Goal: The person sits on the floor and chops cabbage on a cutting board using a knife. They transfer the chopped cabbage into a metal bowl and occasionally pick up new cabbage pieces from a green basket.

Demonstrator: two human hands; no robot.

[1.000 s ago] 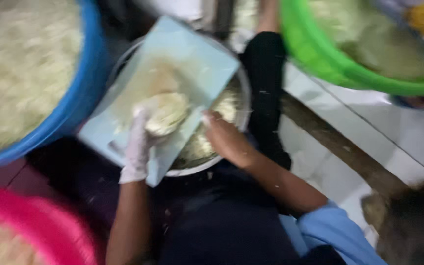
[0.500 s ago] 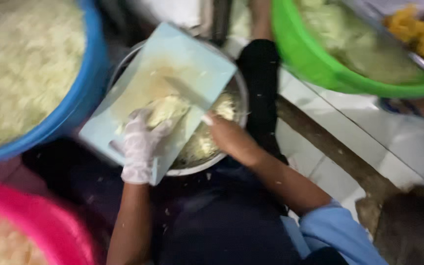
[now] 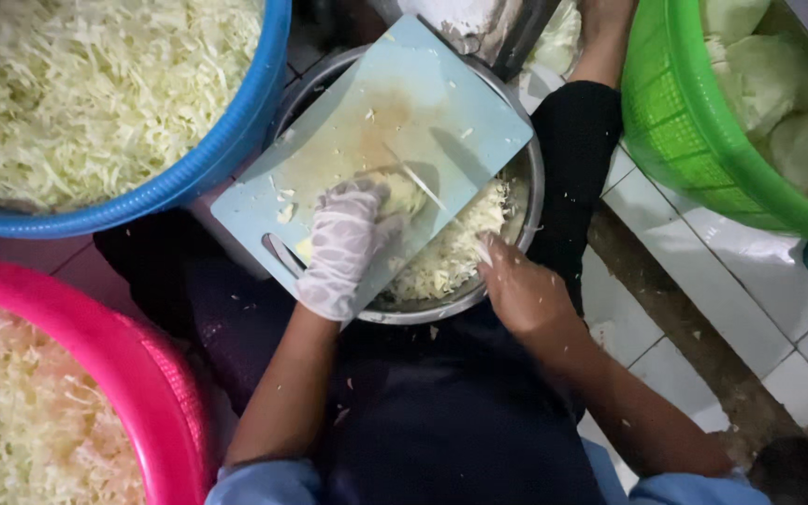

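Observation:
My left hand, in a thin clear glove, presses down on a small piece of cabbage on a pale blue cutting board. The board lies across a round metal bowl that holds shredded cabbage. My bare right hand grips a knife, whose thin blade lies edge-on against the cabbage piece, just right of my left fingers. Most of the cabbage piece is hidden under the glove.
A blue tub of shredded cabbage stands at upper left and a pink basket of shreds at lower left. A green basket with whole cabbage leaves stands at upper right. White floor tiles lie to the right, my dark-clothed legs under the bowl.
The cabbage piece under my left hand has grown smaller. My right hand has shifted down and right along the bowl's rim with the knife, and the view has steadied.

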